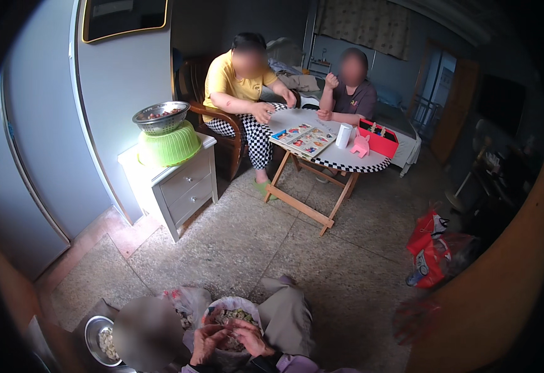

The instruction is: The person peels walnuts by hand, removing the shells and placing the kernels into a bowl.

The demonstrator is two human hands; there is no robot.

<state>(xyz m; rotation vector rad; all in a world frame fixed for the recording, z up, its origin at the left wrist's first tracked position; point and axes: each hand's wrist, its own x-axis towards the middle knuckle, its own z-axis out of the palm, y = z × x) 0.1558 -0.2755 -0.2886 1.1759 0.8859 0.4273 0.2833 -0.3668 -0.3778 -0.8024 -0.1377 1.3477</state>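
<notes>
My left hand [206, 342] and my right hand [248, 337] meet over a bin [256, 311] lined with a pale plastic bag. Their fingers are bent and drawn together at the tips; whatever they pinch is too small to make out. Inside the bin lie greenish and whitish scraps [237, 316] like peelings. Against its left side rests a clear plastic bag [188, 298] with some reddish and dark contents. Farther left, a steel bowl [91, 336] holds many small whitish pieces [107, 344], possibly peeled garlic cloves. A round blurred patch covers the space between that bowl and my left hand.
Ahead, a white cabinet [188, 186] carries an upturned green basket [169, 146] and a steel colander [141, 116]. Two people sit at a folding table [321, 127] with a picture book [303, 140] and a red box [381, 144]. Red bags [430, 248] stand at right.
</notes>
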